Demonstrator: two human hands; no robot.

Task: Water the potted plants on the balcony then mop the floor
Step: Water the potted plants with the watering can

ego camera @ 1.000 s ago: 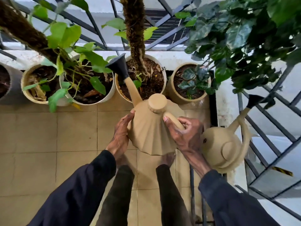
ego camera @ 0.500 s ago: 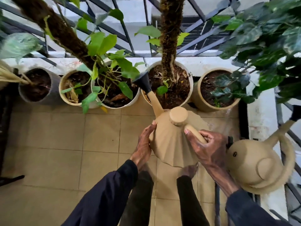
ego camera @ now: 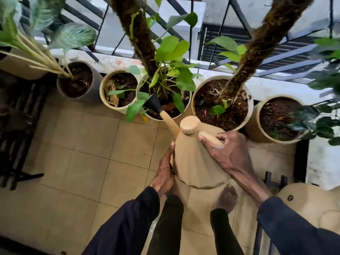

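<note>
A tan, ribbed watering can (ego camera: 195,162) hangs over the tiled floor in front of a row of pots. My right hand (ego camera: 226,151) grips its handle from above. My left hand (ego camera: 164,172) presses flat against the can's left side. The can's black spout head (ego camera: 153,104) sits over the front rim of the white pot (ego camera: 184,115) with the leafy green climber. To the right stands a cream pot (ego camera: 248,100) with a mossy pole, then another cream pot (ego camera: 256,115) with dark leaves.
Left of the white pot stand a small cream pot (ego camera: 103,91) and a grey pot (ego camera: 95,89). A second tan watering can (ego camera: 311,208) sits at lower right by the railing (ego camera: 276,70). A dark metal rack (ego camera: 16,144) fills the left edge. My bare feet stand on the beige tiles (ego camera: 88,153).
The view and the can have swung left along the row. The spout has moved from the mossy-pole pot to over the white pot with the green climber. Both hands keep their hold.
</note>
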